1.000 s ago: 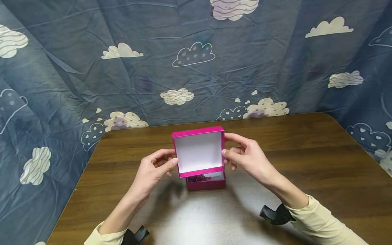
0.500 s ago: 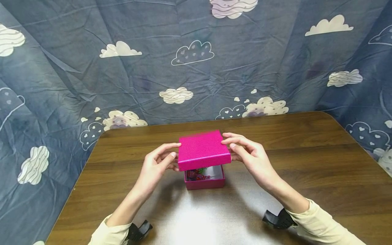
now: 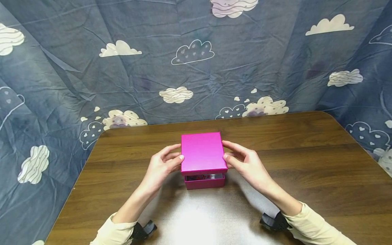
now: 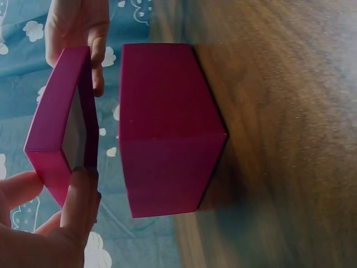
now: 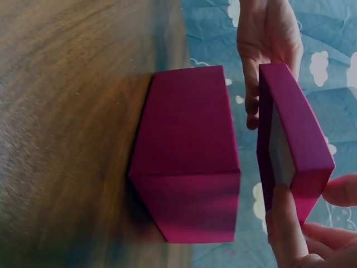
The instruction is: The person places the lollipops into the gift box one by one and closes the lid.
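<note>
A bright pink box lid [image 3: 202,152] is held level just above a matching pink box [image 3: 204,184], with a gap between them in both wrist views. My left hand [image 3: 161,167] pinches the lid's left side, thumb at the near top edge. On the opposite side my right hand [image 3: 248,164] grips it the same way. The lid's pale inside shows in the left wrist view, below the lid's pink wall [image 4: 56,111]. Through the narrow front opening, some reddish and whitish contents show in the box, mostly hidden by the lid.
The box stands on a brown wooden table [image 3: 306,153] with a bright glare in front of it. Behind hangs a blue cloth [image 3: 147,78] with a cloud print. Black straps [image 3: 275,222] with cameras sit on both wrists.
The lid, first upright with its white inside facing me, has tipped over to top side up and come down close over the box. Both hands have moved with it; the box stayed put.
</note>
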The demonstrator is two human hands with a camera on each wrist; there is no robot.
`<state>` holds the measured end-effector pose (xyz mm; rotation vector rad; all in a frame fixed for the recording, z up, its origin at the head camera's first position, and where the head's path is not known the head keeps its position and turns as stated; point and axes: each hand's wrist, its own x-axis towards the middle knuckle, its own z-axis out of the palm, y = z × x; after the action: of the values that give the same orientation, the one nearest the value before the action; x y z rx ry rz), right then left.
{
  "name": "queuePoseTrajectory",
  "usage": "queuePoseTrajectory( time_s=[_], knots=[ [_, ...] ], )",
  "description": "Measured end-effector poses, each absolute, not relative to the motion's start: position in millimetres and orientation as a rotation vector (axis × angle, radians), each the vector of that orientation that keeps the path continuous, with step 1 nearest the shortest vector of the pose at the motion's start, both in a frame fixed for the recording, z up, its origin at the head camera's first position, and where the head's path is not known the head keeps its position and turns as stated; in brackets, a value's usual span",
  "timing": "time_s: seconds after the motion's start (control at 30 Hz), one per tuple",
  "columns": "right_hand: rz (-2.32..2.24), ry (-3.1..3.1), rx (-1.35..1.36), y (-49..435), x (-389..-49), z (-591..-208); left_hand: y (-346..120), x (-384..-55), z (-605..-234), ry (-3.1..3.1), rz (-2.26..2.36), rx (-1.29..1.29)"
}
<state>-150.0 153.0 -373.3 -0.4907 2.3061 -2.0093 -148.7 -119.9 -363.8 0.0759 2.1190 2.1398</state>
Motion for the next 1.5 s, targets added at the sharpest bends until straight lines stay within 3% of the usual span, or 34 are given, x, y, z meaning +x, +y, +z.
queuePoseTrajectory(
  time_s=[1.5],
  knots=[
    [-1.966, 2.27, -0.388, 151.1, -151.5, -409.1, -116.6, -145.2, -402.3, 2.101, 2.131, -0.058]
  ],
)
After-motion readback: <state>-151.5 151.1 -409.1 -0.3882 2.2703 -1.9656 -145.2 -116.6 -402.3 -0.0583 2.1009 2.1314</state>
